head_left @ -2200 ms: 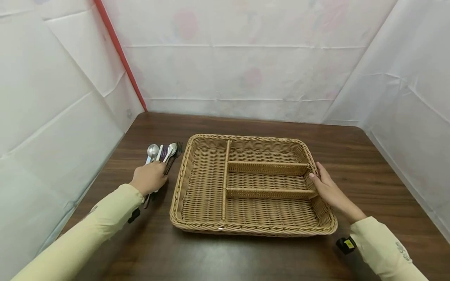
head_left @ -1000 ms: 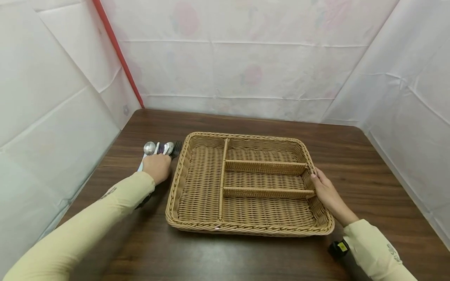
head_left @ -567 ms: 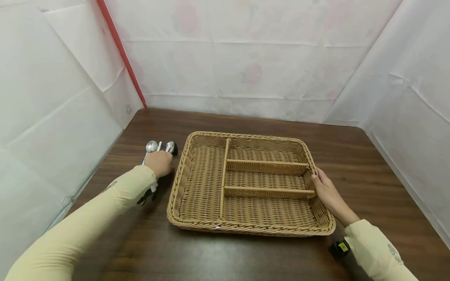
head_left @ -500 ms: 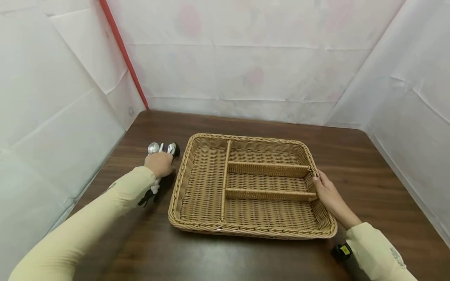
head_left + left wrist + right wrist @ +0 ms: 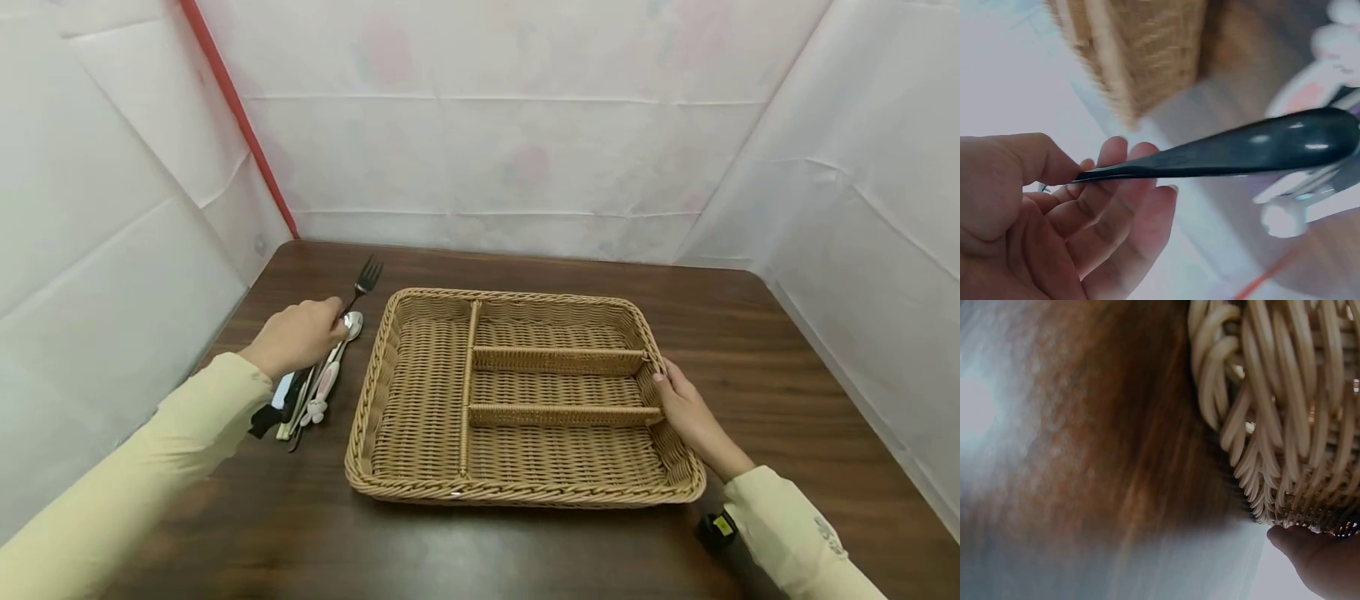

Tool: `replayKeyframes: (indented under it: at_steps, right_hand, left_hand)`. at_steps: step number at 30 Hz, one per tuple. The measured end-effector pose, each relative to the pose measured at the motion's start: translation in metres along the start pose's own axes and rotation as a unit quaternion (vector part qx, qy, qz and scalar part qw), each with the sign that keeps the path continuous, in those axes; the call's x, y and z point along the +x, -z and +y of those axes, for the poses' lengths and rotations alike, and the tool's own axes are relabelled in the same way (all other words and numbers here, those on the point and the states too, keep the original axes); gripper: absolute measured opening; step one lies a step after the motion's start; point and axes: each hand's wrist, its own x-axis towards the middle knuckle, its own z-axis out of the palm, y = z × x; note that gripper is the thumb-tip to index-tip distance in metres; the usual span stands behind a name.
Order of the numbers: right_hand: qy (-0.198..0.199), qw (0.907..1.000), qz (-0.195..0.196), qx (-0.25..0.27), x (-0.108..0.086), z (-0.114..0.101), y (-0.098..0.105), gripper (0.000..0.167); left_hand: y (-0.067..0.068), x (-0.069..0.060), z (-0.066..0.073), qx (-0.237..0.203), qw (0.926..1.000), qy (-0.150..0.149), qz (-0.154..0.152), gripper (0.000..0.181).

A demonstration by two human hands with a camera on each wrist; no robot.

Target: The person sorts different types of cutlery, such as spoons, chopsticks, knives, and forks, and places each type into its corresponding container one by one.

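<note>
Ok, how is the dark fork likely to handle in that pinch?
The dark fork should be stiff: its handle looks solid. It may slip, since that handle is glossy. It could swivel too, as the left hand pinches it at a thin part, the broad end free.

This looks like a small screened-off booth: pale, creased sheets, faintly flowered at the back, hang round three sides of a wood-grain table; a red strip marks one corner.

a narrow gap separates the cutlery from the basket; dividers block sideways passage inside, but above lies open.
</note>
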Motion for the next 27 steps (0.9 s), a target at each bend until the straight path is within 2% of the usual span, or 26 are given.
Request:
replayKeyframes:
  at_steps: [4,9,11,17,21,27]
  right_hand:
    - [0.005,1.0000,-0.002,0.001,0.003,0.000,-0.003,0.060]
    - [0.010,0.9999,0.007,0.003,0.003,0.002,-0.003,0.059]
    - [0.013,0.9999,0.009,0.005,0.003,0.002,-0.002,0.058]
    - [0.022,0.9997,0.012,0.006,0.006,0.002,-0.003,0.057]
    - [0.017,0.9998,0.010,0.010,0.009,0.001,-0.005,0.056]
    - [0.008,0.9998,0.009,0.014,0.009,0.000,-0.008,0.056]
  left_hand:
    - [0.017,-0.004,0.022,0.018,0.9985,-0.047,0.021,0.018]
    - [0.024,-0.006,0.060,0.045,0.9881,-0.132,0.066,0.008]
    - [0.022,-0.006,0.075,0.053,0.9836,-0.155,0.076,0.006]
    - [0.004,-0.003,0.109,0.065,0.9754,-0.201,0.064,0.008]
    - [-0.008,-0.002,0.126,0.085,0.9618,-0.253,0.061,0.011]
    - [-0.020,0.002,0.147,0.095,0.9448,-0.306,0.067,0.011]
